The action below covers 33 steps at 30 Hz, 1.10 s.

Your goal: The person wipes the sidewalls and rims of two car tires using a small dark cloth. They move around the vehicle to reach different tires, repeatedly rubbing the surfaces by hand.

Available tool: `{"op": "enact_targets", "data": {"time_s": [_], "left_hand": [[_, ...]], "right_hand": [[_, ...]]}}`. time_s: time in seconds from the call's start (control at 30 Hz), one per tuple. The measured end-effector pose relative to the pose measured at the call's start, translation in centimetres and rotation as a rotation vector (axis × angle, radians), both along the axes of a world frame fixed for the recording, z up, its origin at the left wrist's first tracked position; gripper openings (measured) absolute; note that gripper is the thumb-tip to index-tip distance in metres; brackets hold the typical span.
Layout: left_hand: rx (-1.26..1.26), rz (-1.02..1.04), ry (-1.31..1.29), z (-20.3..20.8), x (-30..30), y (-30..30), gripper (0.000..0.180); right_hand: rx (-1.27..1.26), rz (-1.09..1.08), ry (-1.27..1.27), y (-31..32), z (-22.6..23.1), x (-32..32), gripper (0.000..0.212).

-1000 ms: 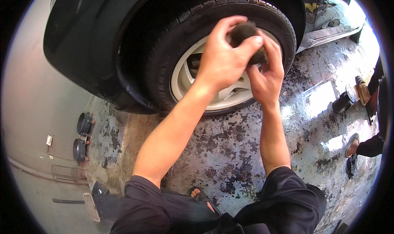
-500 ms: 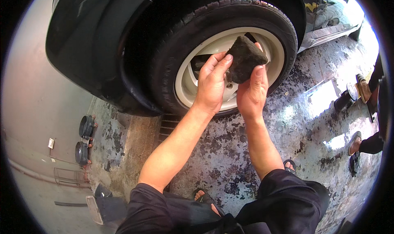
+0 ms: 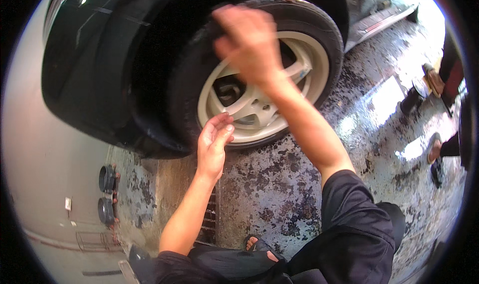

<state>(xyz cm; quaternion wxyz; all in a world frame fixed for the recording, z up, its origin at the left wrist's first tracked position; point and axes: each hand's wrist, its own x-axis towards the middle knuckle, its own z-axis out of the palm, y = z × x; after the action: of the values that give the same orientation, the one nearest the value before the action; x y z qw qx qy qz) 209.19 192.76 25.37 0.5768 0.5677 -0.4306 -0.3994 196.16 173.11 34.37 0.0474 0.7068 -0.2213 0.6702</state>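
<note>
My right hand (image 3: 247, 42) is smeared by motion over the upper left of a black car tyre (image 3: 319, 32). Its fingers bend toward the rubber, and whatever lies under them is lost against the black. Lower down, my left hand (image 3: 213, 147) hovers by the near left edge of the cream spoked wheel rim (image 3: 264, 115). The fingers there curl loosely with the thumb apart, and nothing shows between them. The dark sponge-like block from the earlier frame cannot be made out now.
A black car body (image 3: 95, 79) overhangs the wheel on the left. Below lies a stained, worn floor (image 3: 269, 194) with a drain grate (image 3: 209, 216). Black round fittings (image 3: 106, 179) line the pale wall. Another person's sandalled foot (image 3: 434, 149) stands at right beside a dark cylinder (image 3: 411, 99).
Both hands held the dark block before the rim. My right hand has swung up and left onto the tyre, while my left has let go and dropped lower left. The view has shifted.
</note>
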Motion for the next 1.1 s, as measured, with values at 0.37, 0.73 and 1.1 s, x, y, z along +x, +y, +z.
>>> {"op": "enact_targets", "data": {"time_s": [0.37,0.73,1.1], "left_hand": [[0.253,-0.258,-0.096,-1.5,-1.9,5.9,0.048],[0.193,-0.752,-0.41,0.6,-10.8,5.5,0.043],[0.197,-0.651,-0.674,-0.5,-7.9,5.8,0.041]], "right_hand": [[-0.046,-0.378,-0.355,-14.6,-11.2,-14.7,0.033],[-0.402,-0.157,-0.206,-8.2,-0.2,-6.3,0.026],[0.652,-0.466,-0.682,-13.8,-19.8,-17.9,0.029]]}}
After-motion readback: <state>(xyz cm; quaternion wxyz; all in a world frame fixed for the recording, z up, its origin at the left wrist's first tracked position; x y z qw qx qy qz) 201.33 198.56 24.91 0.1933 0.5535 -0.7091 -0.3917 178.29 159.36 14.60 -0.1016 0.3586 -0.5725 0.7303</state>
